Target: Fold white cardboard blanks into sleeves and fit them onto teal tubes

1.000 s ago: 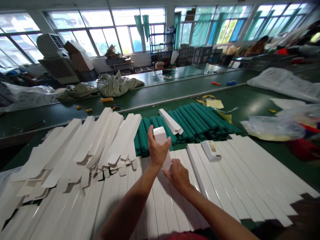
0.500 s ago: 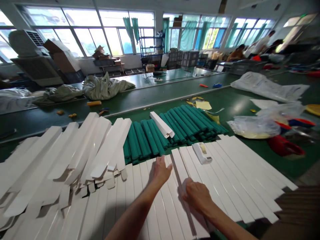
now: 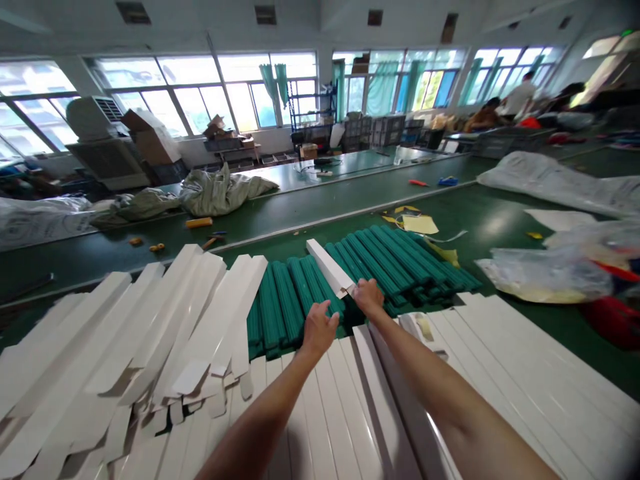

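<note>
A folded white card sleeve (image 3: 327, 268) lies slanted on top of a bundle of dark green rolls (image 3: 400, 263). My right hand (image 3: 369, 298) is at the sleeve's near end, its fingertips touching the card flap; I cannot tell whether it grips. My left hand (image 3: 320, 330) hangs open and empty just in front of the green rolls, above the edge of a row of flat white card strips (image 3: 330, 413). A loose heap of white card blanks (image 3: 150, 320) lies to the left of my left hand.
A white tape dispenser (image 3: 424, 327) sits on the flat strips, partly hidden by my right forearm. Plastic bags (image 3: 543, 277) lie on the green bench (image 3: 493, 210) to the right. A sack (image 3: 220, 193) lies on the far bench, and people (image 3: 517, 100) work in the distance.
Both hands have moved forward from the flat strips to the green rolls, and my right hand has reached the sleeve's end. The small white box held a second ago is no longer in my hands.
</note>
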`<state>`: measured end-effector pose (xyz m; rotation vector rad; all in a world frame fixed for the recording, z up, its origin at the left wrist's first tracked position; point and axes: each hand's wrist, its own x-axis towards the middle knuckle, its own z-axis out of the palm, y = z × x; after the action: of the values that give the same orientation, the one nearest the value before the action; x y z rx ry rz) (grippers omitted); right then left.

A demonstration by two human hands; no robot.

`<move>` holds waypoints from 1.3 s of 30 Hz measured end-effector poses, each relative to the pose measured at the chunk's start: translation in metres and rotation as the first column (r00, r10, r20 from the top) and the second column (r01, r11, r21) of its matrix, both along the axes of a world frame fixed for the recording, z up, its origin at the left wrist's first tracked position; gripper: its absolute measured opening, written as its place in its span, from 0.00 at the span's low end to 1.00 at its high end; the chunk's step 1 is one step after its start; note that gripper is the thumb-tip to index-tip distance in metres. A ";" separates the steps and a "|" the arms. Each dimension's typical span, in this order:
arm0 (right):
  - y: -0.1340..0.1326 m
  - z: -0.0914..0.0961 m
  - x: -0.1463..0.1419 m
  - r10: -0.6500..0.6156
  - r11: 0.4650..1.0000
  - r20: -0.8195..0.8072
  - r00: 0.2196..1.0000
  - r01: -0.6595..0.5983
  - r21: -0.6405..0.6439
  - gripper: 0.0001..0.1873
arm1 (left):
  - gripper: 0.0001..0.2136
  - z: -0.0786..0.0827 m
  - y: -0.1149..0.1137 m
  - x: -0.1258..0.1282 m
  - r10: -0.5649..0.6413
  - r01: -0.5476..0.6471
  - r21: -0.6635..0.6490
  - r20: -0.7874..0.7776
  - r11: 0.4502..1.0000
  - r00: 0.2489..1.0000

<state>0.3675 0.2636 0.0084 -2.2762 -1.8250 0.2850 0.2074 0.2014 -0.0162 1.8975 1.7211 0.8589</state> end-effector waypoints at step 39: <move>0.006 0.018 0.080 -0.402 0.909 -0.128 0.906 0.379 -0.171 0.32 | 0.30 0.099 -0.095 -0.010 0.410 -0.479 0.266 0.277 0.836 0.869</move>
<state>0.4470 0.2693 0.0265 -2.5646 -1.2665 0.5252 0.1971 0.1065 0.0833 1.5230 2.0194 1.5521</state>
